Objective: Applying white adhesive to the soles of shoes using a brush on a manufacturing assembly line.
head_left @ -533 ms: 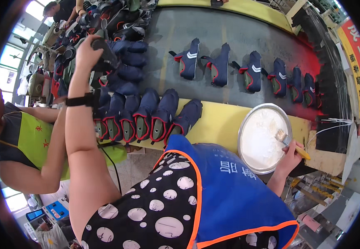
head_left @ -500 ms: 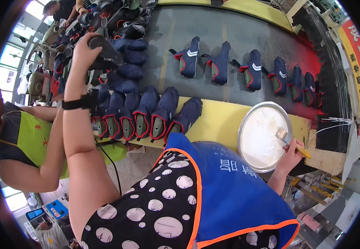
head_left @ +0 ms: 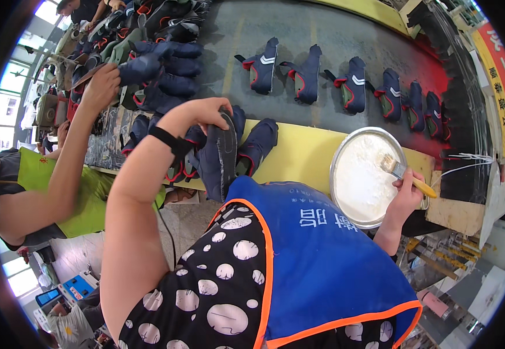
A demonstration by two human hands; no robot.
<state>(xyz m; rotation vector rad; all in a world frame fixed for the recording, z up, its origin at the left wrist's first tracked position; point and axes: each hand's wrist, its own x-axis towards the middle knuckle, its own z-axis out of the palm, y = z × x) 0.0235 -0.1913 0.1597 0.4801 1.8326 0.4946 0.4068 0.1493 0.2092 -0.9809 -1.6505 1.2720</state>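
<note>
My left hand (head_left: 209, 111) is closed on the top of a navy shoe upper (head_left: 213, 166), held over the near row. Its dark underside with a stitched outline is turned to the right. Beside it on the yellow ledge stands another navy shoe upper (head_left: 258, 144) with red trim; others are partly hidden behind my hand. In my right hand (head_left: 408, 189) is a paintbrush (head_left: 400, 170) with a yellow handle. Its bristles are over a round metal bowl (head_left: 332, 174) of thick white liquid (head_left: 360, 180), and look touched with white.
Several navy shoe uppers (head_left: 306, 75) stand spaced out on the dark belt (head_left: 287, 20) beyond the yellow ledge (head_left: 304, 151). At left, a co-worker's hand (head_left: 102, 87) holds a navy shoe by a crowded heap of shoes (head_left: 174, 67). A blue apron (head_left: 334, 256) covers my front.
My left hand has come from the heap at the back left toward me, bringing the shoe upper over the near row. A co-worker's arm now reaches up to the heap. The brush remains over the bowl.
</note>
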